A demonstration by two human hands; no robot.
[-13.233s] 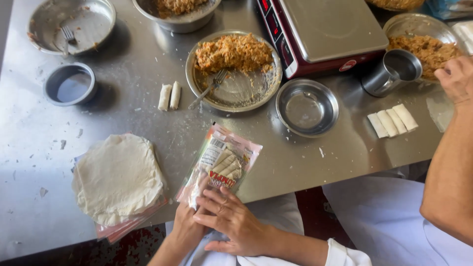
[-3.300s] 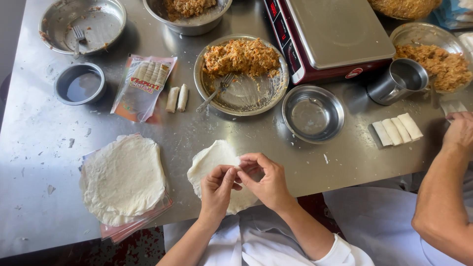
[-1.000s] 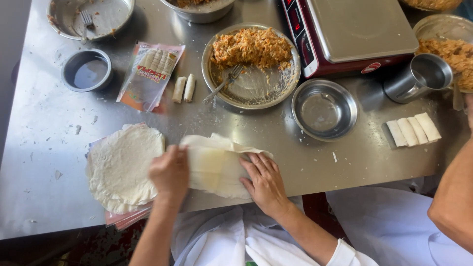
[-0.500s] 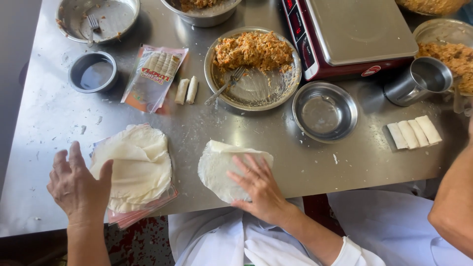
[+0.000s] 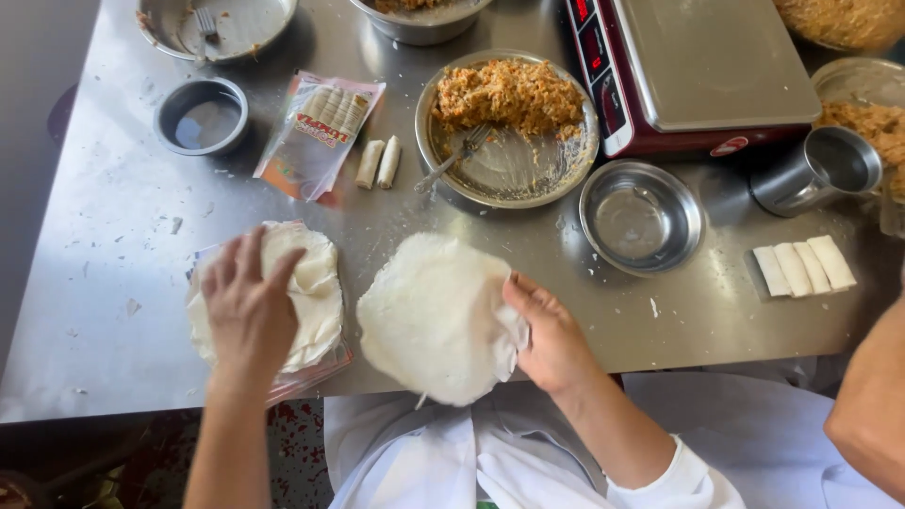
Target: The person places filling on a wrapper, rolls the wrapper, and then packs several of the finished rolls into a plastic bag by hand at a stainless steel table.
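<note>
A thin round white wrapper (image 5: 434, 316) lies flat at the table's near edge, overhanging it slightly. My right hand (image 5: 547, 330) rests on its right rim, fingers bent over the sheet. My left hand (image 5: 247, 306) lies spread, palm down, on a stack of white wrappers (image 5: 316, 292) sitting on a plastic bag at the left. Behind the wrapper stands a metal plate (image 5: 528, 170) with shredded orange filling (image 5: 509, 94) and a fork (image 5: 452, 158). Two rolled spring rolls (image 5: 379, 162) lie beside it.
A wrapper packet (image 5: 319, 132), small dark bowl (image 5: 202, 115), empty steel bowl (image 5: 641, 215), red scale (image 5: 693, 71), steel cup (image 5: 818, 172) and several flat rolls (image 5: 803, 266) stand on the steel table (image 5: 113, 245). Another person's arm (image 5: 867, 415) is at the right edge.
My left hand came down from beside the table onto the wrapper stack. The single wrapper has been spread out flat and round under my right hand.
</note>
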